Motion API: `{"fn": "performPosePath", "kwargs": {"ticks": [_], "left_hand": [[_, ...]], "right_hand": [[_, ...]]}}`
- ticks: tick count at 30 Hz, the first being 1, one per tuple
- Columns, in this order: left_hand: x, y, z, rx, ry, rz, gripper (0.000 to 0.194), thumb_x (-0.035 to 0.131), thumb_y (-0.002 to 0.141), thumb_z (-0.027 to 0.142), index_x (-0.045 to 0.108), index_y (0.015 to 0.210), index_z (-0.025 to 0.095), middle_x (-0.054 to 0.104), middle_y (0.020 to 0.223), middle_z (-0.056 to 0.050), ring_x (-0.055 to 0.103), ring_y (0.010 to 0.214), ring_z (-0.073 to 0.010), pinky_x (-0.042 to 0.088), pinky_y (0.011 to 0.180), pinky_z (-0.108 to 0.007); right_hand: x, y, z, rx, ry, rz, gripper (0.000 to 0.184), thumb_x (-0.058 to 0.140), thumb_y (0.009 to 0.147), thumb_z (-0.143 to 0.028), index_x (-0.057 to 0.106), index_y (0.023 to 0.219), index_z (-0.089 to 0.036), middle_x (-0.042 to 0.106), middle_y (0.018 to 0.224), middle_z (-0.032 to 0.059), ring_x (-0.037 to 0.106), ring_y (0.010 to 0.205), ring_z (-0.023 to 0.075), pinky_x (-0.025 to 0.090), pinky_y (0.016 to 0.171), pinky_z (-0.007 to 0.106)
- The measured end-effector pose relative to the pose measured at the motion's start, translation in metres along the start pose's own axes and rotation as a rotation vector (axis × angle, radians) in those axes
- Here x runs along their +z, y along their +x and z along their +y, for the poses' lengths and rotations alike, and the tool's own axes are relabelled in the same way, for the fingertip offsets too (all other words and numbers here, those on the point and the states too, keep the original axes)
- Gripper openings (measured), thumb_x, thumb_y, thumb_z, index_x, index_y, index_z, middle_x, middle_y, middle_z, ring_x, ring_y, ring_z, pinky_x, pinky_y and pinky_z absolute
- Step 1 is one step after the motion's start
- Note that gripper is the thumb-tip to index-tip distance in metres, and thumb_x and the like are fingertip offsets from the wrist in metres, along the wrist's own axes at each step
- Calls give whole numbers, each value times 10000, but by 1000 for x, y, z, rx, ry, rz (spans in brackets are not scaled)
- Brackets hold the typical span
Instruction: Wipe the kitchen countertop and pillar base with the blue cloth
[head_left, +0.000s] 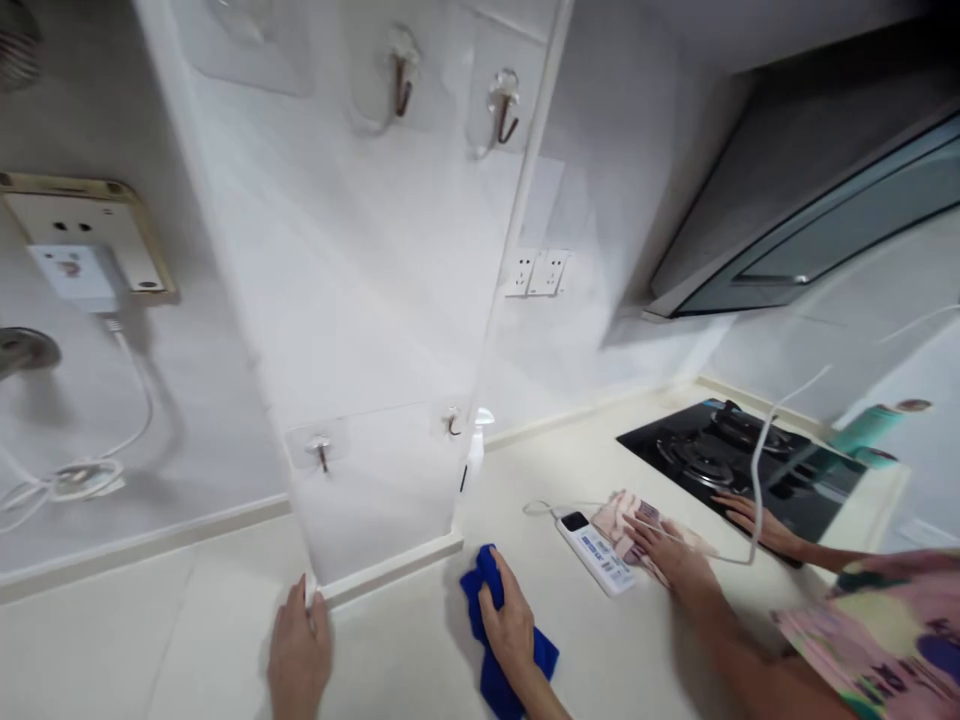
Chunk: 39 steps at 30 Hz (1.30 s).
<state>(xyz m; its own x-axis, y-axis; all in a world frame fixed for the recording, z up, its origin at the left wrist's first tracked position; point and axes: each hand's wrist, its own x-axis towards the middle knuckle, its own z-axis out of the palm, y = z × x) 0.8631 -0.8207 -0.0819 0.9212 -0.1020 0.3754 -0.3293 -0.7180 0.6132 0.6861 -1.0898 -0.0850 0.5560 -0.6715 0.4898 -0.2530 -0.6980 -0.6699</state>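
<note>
My right hand (511, 622) is closed on a bunched blue cloth (491, 685) on the pale countertop (405, 650). Part of the cloth sticks up between thumb and fingers, and the rest spreads flat under the hand. At the corner where the white wall pillar (360, 300) meets the counter, my left hand (298, 650) has its fingers curled together. A small white piece (310, 592) shows between its thumb and fingers; I cannot make out what it is.
Another person's hand (667, 550) presses a pink patterned cloth (619, 515) beside a white power bank (596, 555) with a cable. Their other hand (761, 525) lies at the edge of the black gas stove (697, 460). Clear hooks (504, 105) stick out from the pillar.
</note>
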Motion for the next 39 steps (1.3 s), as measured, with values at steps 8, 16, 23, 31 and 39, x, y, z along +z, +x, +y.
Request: {"fn": "performPosePath", "kwargs": {"ticks": [8, 16, 23, 31, 39], "left_hand": [[-7, 8, 5, -97, 29, -119, 781, 195, 929, 581, 466, 1383, 6, 561, 1372, -259, 515, 1299, -366, 412, 1127, -543], [-11, 7, 22, -77, 77, -96, 808, 153, 936, 571, 473, 1354, -42, 582, 1302, -300, 535, 1255, -384, 427, 1098, -558], [-7, 2, 16, 5, 91, -40, 752, 191, 959, 511, 485, 1330, -73, 599, 1271, -310, 556, 1230, -375, 444, 1090, -551], [4, -3, 10, 64, 99, 76, 614, 285, 973, 428, 520, 1313, -26, 612, 1288, -282, 563, 1252, -347, 460, 1084, -533], [8, -5, 3, 56, 61, 68, 576, 295, 969, 413, 528, 1316, 17, 616, 1313, -251, 534, 1302, -336, 433, 1106, -532]], "right_hand": [[35, 69, -22, -86, 95, -25, 444, 436, 888, -211, 591, 1303, -194, 635, 1307, 97, 632, 1173, 180, 535, 1004, 343], [51, 55, -20, -195, -147, -47, 533, 448, 814, -112, 584, 1325, -175, 642, 1340, 96, 628, 1201, 195, 542, 1003, 339], [49, 39, -26, -254, -296, 3, 516, 437, 816, -78, 587, 1307, -134, 649, 1317, 134, 662, 1138, 225, 586, 918, 352], [88, -14, -96, -422, -186, -53, 501, 474, 776, -55, 610, 1250, -147, 698, 1198, 120, 690, 1042, 203, 600, 847, 294], [119, -34, -145, -419, -217, -175, 557, 487, 696, -52, 598, 1226, -184, 690, 1128, 117, 701, 877, 208, 605, 721, 293]]}}
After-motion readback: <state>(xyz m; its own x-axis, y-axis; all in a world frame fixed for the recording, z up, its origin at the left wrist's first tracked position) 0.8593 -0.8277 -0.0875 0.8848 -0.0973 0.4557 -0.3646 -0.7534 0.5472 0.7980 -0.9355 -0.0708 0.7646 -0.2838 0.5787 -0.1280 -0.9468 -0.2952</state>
